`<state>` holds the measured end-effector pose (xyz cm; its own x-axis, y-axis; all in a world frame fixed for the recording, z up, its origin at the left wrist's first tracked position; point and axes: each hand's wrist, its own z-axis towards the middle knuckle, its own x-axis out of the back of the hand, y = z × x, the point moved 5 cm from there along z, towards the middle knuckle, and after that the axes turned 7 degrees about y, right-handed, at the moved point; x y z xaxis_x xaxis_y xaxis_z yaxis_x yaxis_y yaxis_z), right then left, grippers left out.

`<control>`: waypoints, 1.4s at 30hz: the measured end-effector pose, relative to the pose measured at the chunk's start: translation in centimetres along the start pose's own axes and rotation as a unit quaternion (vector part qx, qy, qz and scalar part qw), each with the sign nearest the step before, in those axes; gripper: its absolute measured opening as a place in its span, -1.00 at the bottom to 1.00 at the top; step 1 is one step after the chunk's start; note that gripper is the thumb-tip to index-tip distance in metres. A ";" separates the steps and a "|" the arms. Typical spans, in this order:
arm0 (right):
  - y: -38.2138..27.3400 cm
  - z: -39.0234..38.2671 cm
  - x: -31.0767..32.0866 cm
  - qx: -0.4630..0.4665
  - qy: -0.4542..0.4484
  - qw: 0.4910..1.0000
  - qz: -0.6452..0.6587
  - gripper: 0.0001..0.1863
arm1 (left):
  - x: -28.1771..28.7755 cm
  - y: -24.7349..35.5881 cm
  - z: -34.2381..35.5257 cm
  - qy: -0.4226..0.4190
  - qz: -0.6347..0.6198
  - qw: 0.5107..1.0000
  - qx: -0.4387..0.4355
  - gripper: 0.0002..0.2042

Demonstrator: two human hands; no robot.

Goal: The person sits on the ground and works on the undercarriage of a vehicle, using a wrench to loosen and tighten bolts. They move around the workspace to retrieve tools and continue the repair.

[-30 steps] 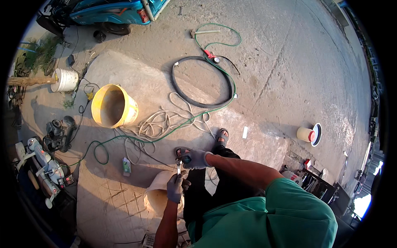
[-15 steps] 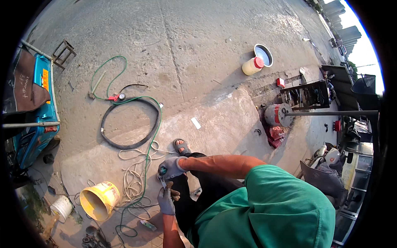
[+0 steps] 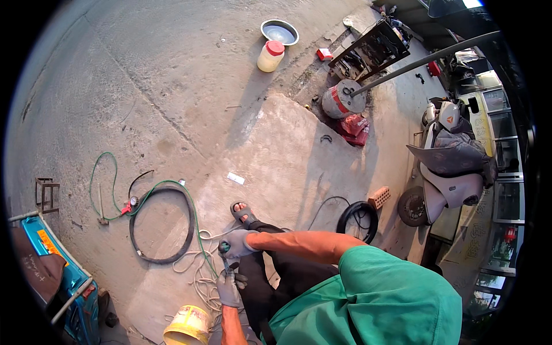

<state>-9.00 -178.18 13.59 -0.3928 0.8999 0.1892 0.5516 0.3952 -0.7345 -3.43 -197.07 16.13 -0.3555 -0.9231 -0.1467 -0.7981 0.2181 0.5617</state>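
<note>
Both hands wear grey gloves and are together low in the view, over my dark trousers. My left hand is closed round a silver wrench, its fingers curled across the handle. Just above it, my right hand grips a small teal and dark object at the wrench's upper end; what this object is, I cannot make out. Beside my sandalled foot lie loops of pale rope and a green hose. A red-handled gauge rests by a black rubber ring.
Yellow bucket at lower front; blue vehicle at lower left. Scooter, tyre or coil and brick at right. Pole in a weighted drum, metal rack, jar and basin are farther off.
My view has swung right, bringing the scooter, brick and black coil into sight while the yellow bucket slid toward the lower edge. My hands stay together on the wrench and small object.
</note>
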 end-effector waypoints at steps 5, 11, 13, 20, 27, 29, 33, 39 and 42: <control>0.2 -1.4 1.7 -0.026 0.034 0.999 0.024 -0.68 | 0.1 1.2 1.7 -0.043 0.025 0.999 0.002 -0.64; 2.1 -1.2 3.6 -0.073 0.064 0.992 0.080 -0.71 | -1.9 3.3 2.9 -0.078 0.084 0.993 0.015 -0.63; 1.7 -1.4 5.0 -0.063 0.067 0.992 0.090 -0.69 | -2.8 3.7 3.2 -0.084 0.070 0.994 0.011 -0.63; 1.2 -3.8 10.2 -0.077 0.034 0.948 0.307 -0.71 | -6.7 6.1 4.4 -0.088 0.024 0.996 0.018 -0.65; 4.0 -3.1 11.5 -0.022 0.072 0.912 0.403 -0.76 | -10.3 8.1 5.5 -0.096 0.021 0.995 0.035 -0.66; 4.8 -2.9 12.0 -0.008 0.056 0.919 0.390 -0.67 | -11.3 8.9 5.7 -0.098 0.021 0.994 0.035 -0.66; 6.0 -2.9 13.3 0.006 0.077 0.924 0.376 -0.66 | -13.1 10.0 6.4 -0.094 -0.001 0.995 0.043 -0.65; 6.6 -3.4 15.4 0.025 0.110 0.902 0.417 -0.67 | -14.5 10.7 7.7 -0.092 0.010 0.995 0.049 -0.66; 7.6 -2.7 15.1 0.023 0.113 0.879 0.463 -0.65 | -14.9 10.6 8.2 -0.091 0.004 0.994 0.059 -0.67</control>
<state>-8.77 -161.08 12.63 0.3686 0.8469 -0.3833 0.5243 -0.5299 -0.6666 -10.60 -178.42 17.59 -0.4355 -0.8507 -0.2945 -0.8425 0.2699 0.4662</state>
